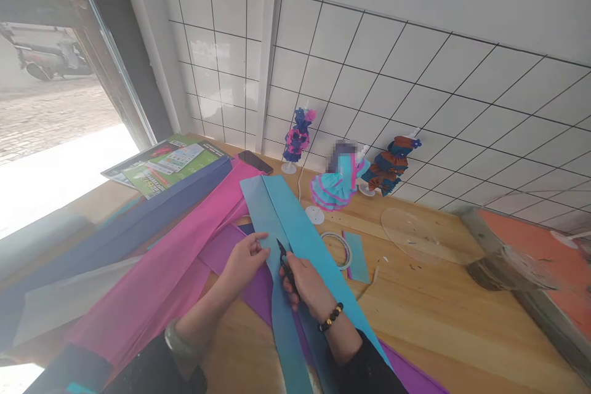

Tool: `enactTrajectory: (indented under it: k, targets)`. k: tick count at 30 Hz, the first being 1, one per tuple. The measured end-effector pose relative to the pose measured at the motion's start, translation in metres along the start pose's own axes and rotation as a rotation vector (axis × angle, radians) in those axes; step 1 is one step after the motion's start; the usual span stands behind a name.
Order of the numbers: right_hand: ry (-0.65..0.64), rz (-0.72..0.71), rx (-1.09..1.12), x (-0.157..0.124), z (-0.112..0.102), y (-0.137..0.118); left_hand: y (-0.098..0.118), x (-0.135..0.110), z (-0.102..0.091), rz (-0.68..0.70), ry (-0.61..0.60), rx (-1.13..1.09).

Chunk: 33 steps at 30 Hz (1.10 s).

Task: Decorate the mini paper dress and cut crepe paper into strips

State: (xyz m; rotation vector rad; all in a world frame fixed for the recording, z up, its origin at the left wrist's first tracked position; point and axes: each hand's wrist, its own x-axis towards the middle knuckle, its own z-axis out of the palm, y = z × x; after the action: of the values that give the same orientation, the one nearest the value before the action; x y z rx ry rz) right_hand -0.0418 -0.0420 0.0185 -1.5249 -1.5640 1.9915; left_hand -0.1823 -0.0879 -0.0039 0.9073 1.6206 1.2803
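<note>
A long folded strip of light blue crepe paper (295, 221) lies across the wooden table (438, 308), running from near the wall toward me. My left hand (244, 261) pinches the strip's left edge between thumb and fingers. My right hand (307, 286), with a bead bracelet at the wrist, grips black scissors (282, 253) whose blades point up into the blue strip beside my left fingers. Pink paper (180, 258), purple paper (221, 252) and dark blue paper (138, 221) lie under and left of the strip.
Three small paper-dressed doll figures (339, 181) stand by the tiled wall. A dark phone (255, 162) and a green printed booklet (166, 166) lie at the back left. A clear round disc (415, 234), a white ring (339, 246) and an orange-topped surface (540, 246) are at the right.
</note>
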Motion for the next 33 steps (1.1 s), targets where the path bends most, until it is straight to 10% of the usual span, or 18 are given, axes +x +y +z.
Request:
enactTrajectory:
  k: [33]
  targets:
    - [0.057,0.005,0.008,0.0021,0.0044,0.0020,0.0033,-0.0008,0.0008,-0.007,-0.010,0.034]
